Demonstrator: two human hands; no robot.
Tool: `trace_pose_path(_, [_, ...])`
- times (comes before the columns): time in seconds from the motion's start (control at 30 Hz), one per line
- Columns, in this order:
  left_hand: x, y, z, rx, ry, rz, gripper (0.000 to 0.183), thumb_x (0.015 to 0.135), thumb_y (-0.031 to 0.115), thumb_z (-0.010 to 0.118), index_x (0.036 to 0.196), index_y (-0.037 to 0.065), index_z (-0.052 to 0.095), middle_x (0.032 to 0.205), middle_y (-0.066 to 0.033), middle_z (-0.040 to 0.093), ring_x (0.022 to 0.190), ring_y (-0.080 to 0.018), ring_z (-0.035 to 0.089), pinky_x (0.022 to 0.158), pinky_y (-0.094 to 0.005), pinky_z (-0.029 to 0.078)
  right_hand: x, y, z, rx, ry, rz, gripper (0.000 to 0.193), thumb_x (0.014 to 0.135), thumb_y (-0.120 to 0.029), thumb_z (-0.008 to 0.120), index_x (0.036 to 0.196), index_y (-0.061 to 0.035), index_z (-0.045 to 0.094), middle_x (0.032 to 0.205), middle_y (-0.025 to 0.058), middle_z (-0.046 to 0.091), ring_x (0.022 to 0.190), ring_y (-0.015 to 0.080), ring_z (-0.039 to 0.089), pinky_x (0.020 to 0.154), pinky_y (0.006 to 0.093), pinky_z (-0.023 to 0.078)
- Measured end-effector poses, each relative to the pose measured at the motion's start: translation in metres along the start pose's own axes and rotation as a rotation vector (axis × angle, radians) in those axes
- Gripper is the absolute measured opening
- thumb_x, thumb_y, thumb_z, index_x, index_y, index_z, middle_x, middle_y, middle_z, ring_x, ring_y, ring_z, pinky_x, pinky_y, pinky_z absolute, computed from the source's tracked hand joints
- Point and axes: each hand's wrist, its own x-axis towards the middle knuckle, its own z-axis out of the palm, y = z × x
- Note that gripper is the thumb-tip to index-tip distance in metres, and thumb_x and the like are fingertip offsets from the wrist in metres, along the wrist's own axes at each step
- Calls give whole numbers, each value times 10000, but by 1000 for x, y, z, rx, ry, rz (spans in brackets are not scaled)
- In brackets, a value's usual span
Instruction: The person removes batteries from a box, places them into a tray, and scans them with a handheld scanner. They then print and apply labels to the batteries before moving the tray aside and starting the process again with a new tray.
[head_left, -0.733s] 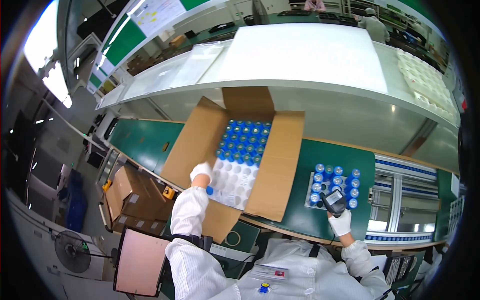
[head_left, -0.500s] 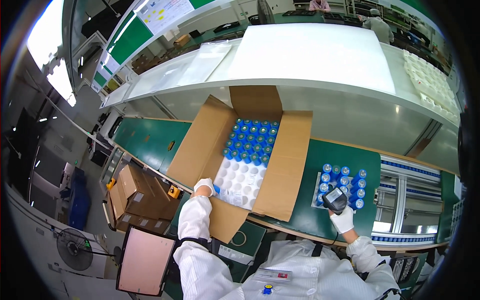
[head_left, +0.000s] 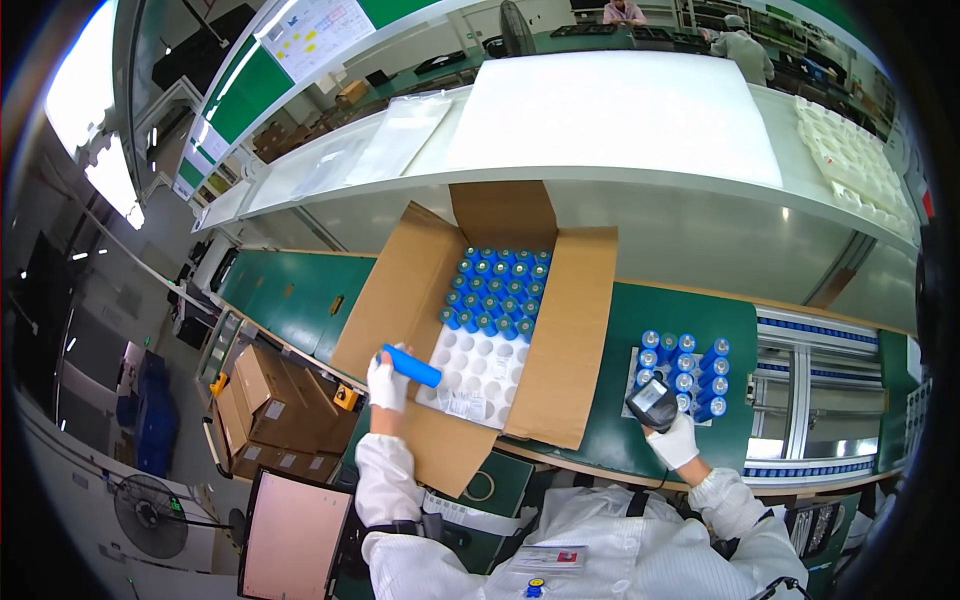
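Note:
My left hand (head_left: 384, 388), in a white glove, grips a blue cylindrical battery cell (head_left: 414, 368) by one end. The cell lies nearly sideways above the near left part of an open cardboard box (head_left: 566, 340). Inside the box, a white tray with round holes (head_left: 464, 370) carries rows of upright blue cells (head_left: 492, 290) in its far part; the nearer holes show bare. My right hand (head_left: 676, 442), also gloved, is closed around a black handheld scanner (head_left: 654, 406). The scanner's head hides part of a smaller group of blue cells (head_left: 714, 384) standing on a white holder.
Right of the cells runs a conveyor with blue rollers (head_left: 812, 465). A white shelf (head_left: 620, 120) crosses behind the green bench (head_left: 640, 310). Stacked cartons (head_left: 270, 410), a fan (head_left: 150, 515) and a pinkish screen (head_left: 295, 535) stand at left. Other people (head_left: 742, 50) are far off.
My left hand has lifted from the box's near left edge, and the cell in it now shows almost whole. The scanner in my right hand has shifted slightly left.

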Motion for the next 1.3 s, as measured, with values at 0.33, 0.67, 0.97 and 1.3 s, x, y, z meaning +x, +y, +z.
trace_pose_path(0.33, [-31,-48,225,-427,-148,-626,437,941,565,536,939,129,517,697,-32,532,595,-194,543,527,-344,470,19,-73,12,-103,-308,-74,364,681,-240,735,963,-20,669,836,221,686,820,387,681,723,435,558])
trace_pose_path(0.67, [-100,-70,330,-76,-326,-428,332,956,373,608,1015,71,485,772,-83,577,601,-191,599,494,-343,532,2,-52,-28,-98,-168,6,323,693,-204,721,974,-53,671,840,206,688,810,391,672,720,428,555])
trace_pose_path(0.97, [-134,-108,350,363,-759,-117,479,876,119,712,1282,-33,508,1135,-114,644,987,-173,606,873,-297,488,-13,-14,-68,-100,158,134,288,760,-115,747,1028,-19,700,927,130,738,872,208,723,764,323,548])
trace_pose_path(1.3, [-145,-157,365,1092,-675,509,454,630,220,878,1037,110,707,1143,-33,627,1139,-301,524,960,-383,452,-12,-6,-75,-96,190,136,224,731,-125,762,931,-32,719,851,150,728,810,276,728,695,352,563])
